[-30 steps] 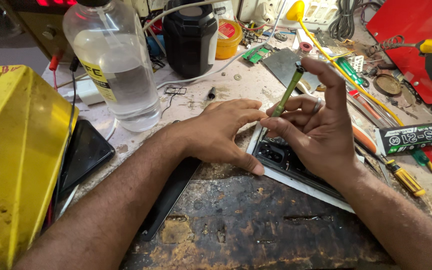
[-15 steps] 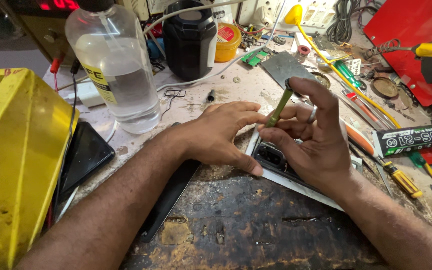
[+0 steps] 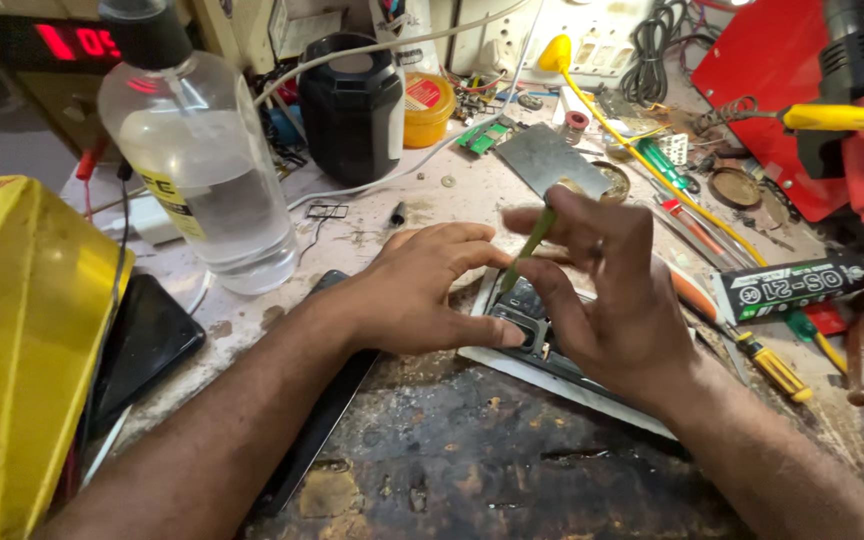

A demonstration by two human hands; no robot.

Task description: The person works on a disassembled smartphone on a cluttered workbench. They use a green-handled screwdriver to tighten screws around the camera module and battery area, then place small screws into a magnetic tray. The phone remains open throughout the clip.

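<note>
An opened phone (image 3: pixel 532 322) with a white frame lies on the worn dark mat (image 3: pixel 472 460) in the middle of the bench. My left hand (image 3: pixel 422 285) rests flat on its left end, thumb and fingers pressing it down. My right hand (image 3: pixel 602 290) holds a thin green-handled tool (image 3: pixel 530 245) between thumb and fingers, its tip down on the phone's exposed dark inside. The right palm covers the phone's right half.
A large clear bottle of liquid (image 3: pixel 202 160) stands at the back left beside a yellow box (image 3: pixel 22 350) and a black phone (image 3: pixel 142 345). A black jar (image 3: pixel 352 105), a glue tube (image 3: pixel 792 285), a yellow-handled screwdriver (image 3: pixel 767 360) and red equipment (image 3: pixel 832 110) crowd the back and right.
My right hand has lowered and shifted the green tool from nearly upright above the phone to a tilt with its tip on the phone's inside. The left hand has stayed on the phone.
</note>
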